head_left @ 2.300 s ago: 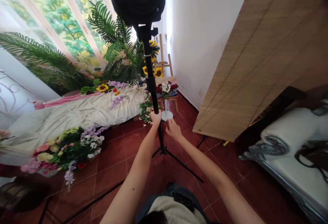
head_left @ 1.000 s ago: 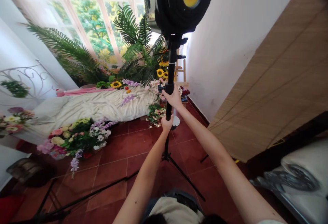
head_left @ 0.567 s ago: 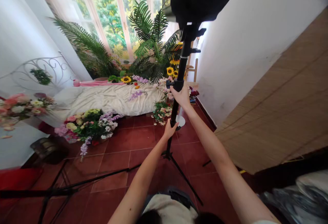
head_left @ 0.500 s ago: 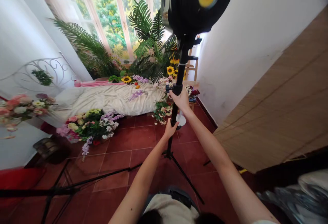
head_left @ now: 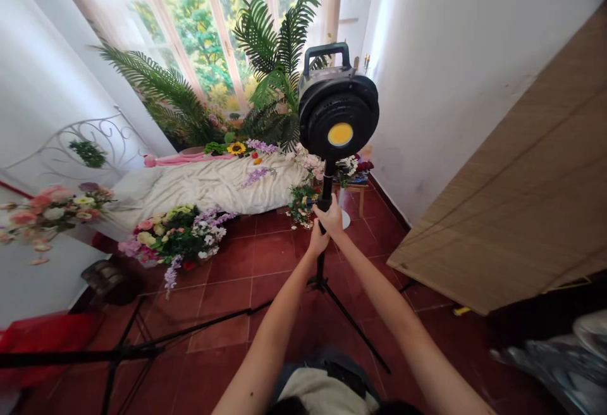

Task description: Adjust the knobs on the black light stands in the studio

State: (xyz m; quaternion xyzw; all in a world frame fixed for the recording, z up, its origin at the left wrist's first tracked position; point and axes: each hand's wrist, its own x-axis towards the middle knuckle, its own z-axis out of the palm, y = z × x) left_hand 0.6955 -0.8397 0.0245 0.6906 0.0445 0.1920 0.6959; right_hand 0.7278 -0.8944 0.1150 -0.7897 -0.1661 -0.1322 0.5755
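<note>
The studio light (head_left: 338, 110) sits low on its light stand (head_left: 322, 257), its round black head with the yellow LED disc facing me and its carry handle on top. Judging by how little pole shows between the lamp head and my grip, I take the column to be collapsed nearly all the way; the tripod legs are spread wide and planted on the red tiled floor (head_left: 237, 288), so folding the base, if that is wanted, is not yet done.

My left hand (head_left: 316, 242) is wrapped around the pole just below the lamp, fingers closed on it. My right hand (head_left: 331, 218) is closed on the same pole directly above the left, touching it, at about the point where the clamp knob would be; I cannot tell whether the knob itself is pinched.

Beyond the stand stands a small white pedestal (head_left: 344, 217) and a low wooden stool with flowers (head_left: 355, 171). Left of the stand, a flower arrangement (head_left: 177, 238) lies on the floor beside a white draped bed (head_left: 199, 184), with palm fronds (head_left: 270, 54) and a window (head_left: 199, 23) behind. Right of the stand leans a bamboo screen (head_left: 512, 181). A second stand (head_left: 123, 352) lies low at the near left.
</note>
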